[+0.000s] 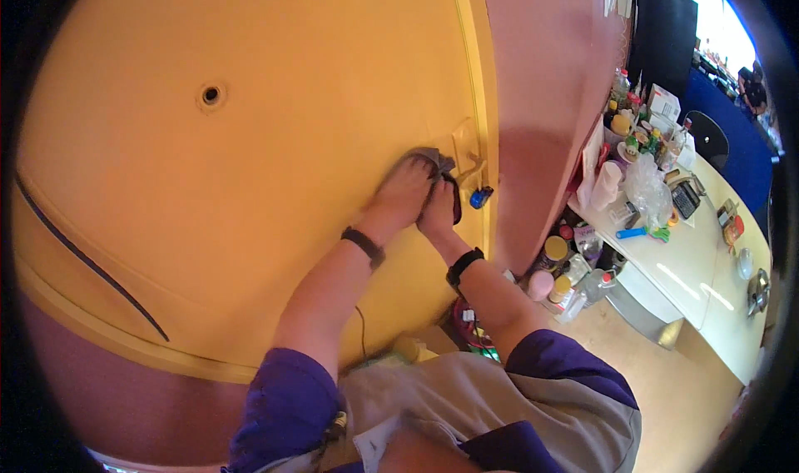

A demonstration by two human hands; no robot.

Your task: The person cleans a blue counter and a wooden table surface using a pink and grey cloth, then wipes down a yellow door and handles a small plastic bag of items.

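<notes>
My left hand (402,192) and my right hand (439,209) are close together against a yellow door (281,161), just beside its lever handle (472,167). Bunched between my fingers is a dark grey cloth (435,158). The left fingers lie over the cloth, and the right hand grips its lower part. A darker edge shows along the right hand; whether it belongs to the same cloth is unclear. Below the handle, a blue object (480,197) hangs at the lock area. Farther left, the door has a round peephole (211,95).
A pink wall (537,98) borders the door. At right, a cream table (693,267) carries bottles, a clear plastic bag (649,189), a paper roll (607,184) and a hand-clapper toy (643,233). Jars and bottles (565,273) crowd the floor beside it. A dark cable (362,329) runs near my waist.
</notes>
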